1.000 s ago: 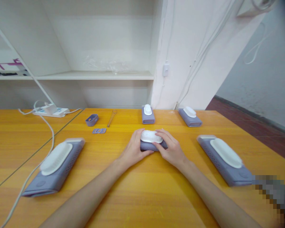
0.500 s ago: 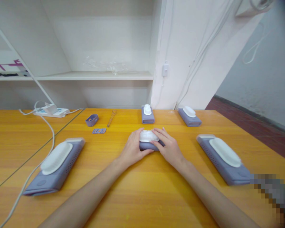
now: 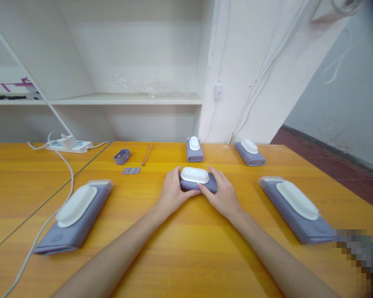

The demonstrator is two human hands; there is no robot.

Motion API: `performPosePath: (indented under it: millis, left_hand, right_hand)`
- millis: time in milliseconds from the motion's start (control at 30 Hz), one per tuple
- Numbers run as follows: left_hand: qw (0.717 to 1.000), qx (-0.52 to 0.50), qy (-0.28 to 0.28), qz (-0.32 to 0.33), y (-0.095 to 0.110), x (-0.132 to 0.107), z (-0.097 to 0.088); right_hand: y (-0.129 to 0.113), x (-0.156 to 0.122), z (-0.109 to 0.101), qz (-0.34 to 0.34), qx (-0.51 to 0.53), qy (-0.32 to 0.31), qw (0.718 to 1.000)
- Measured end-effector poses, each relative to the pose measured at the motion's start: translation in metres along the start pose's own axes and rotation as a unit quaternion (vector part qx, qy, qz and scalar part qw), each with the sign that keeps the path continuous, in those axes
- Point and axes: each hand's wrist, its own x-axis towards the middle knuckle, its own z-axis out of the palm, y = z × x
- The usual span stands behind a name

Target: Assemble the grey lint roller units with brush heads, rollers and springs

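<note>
Between my hands is a grey-purple rectangular case (image 3: pixel 190 186) with a white, oval, bristled pad (image 3: pixel 194 175) on its top. My left hand (image 3: pixel 172 189) wraps its left end, thumb along the front edge. My right hand (image 3: pixel 224 193) grips the right end, its thumb at the front beside the pad's lower rim. The case lies crosswise, bristles facing up. My fingers hide both of its ends.
Similar cases with white pads lie at the left (image 3: pixel 76 219), right (image 3: pixel 298 211), back middle (image 3: pixel 194 154) and back right (image 3: pixel 250 153). Behind my left hand are a small purple box (image 3: pixel 122 157), a flat purple plate (image 3: pixel 131 170) and a coiled spring (image 3: pixel 148 155). A white cable (image 3: pixel 71 174) crosses the left side.
My right fingers have moved off the top of the bristled pad to the case's right end, so more of the pad shows. Both hands still hold the case.
</note>
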Motion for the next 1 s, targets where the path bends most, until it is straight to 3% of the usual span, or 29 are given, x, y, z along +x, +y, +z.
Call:
performPosePath:
  millis: [400,733,1000]
  left_hand:
    - [0.998,0.047,0.045,0.013,0.002,-0.001,-0.004]
    - [1.0,-0.028,-0.008,-0.009,-0.001,0.003,-0.004]
    - [0.999,-0.053,-0.004,-0.007,-0.002,0.002,-0.003]
  right_hand:
    - [0.011,0.006,0.001,0.061,0.073,-0.03,0.995]
    - [0.011,0.005,-0.002,0.061,0.078,-0.053,0.994]
    - [0.013,0.004,-0.002,0.051,0.093,-0.058,0.993]
